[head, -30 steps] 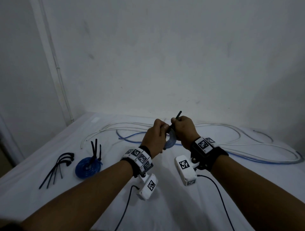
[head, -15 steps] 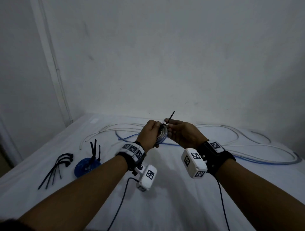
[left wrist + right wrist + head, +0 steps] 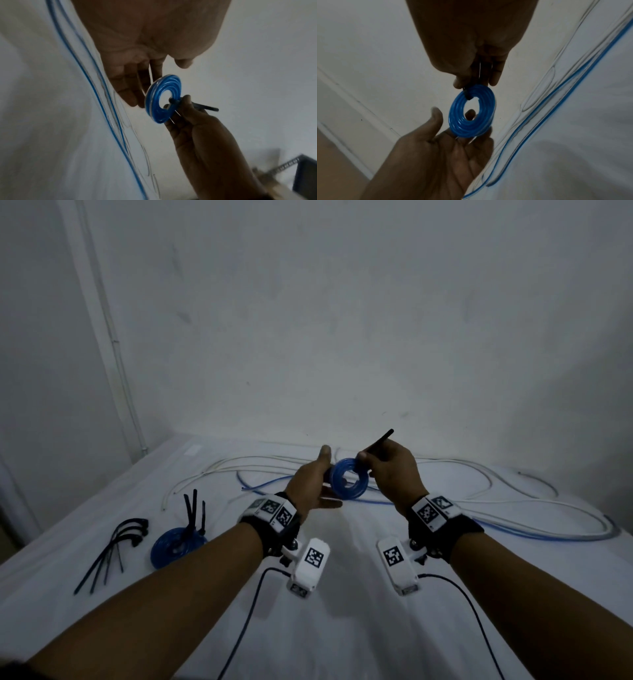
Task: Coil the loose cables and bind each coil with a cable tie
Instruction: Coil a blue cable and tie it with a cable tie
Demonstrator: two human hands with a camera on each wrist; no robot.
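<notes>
A small blue coil [image 3: 349,479] hangs in the air over the white table, its flat face turned toward me. A black cable tie [image 3: 380,440] wraps its upper right edge, and the tail sticks up to the right. My right hand [image 3: 363,457] pinches the tie and the coil's edge between thumb and fingers; the right wrist view shows the tie head [image 3: 467,94] on the coil [image 3: 471,112]. My left hand [image 3: 322,474] is spread with straight fingers to the left of and under the coil. The coil's lower edge lies against the left fingers [image 3: 462,140].
A second blue coil [image 3: 178,546] with upright black ties lies at the left. A bunch of spare black cable ties [image 3: 113,546] is beside it. Loose white and blue cables [image 3: 479,501] trail across the far and right side of the table. The wall stands just behind.
My left hand has let go of the coil and spread its fingers. The coil has turned flat-face toward me, held only by my right hand at the tie.
</notes>
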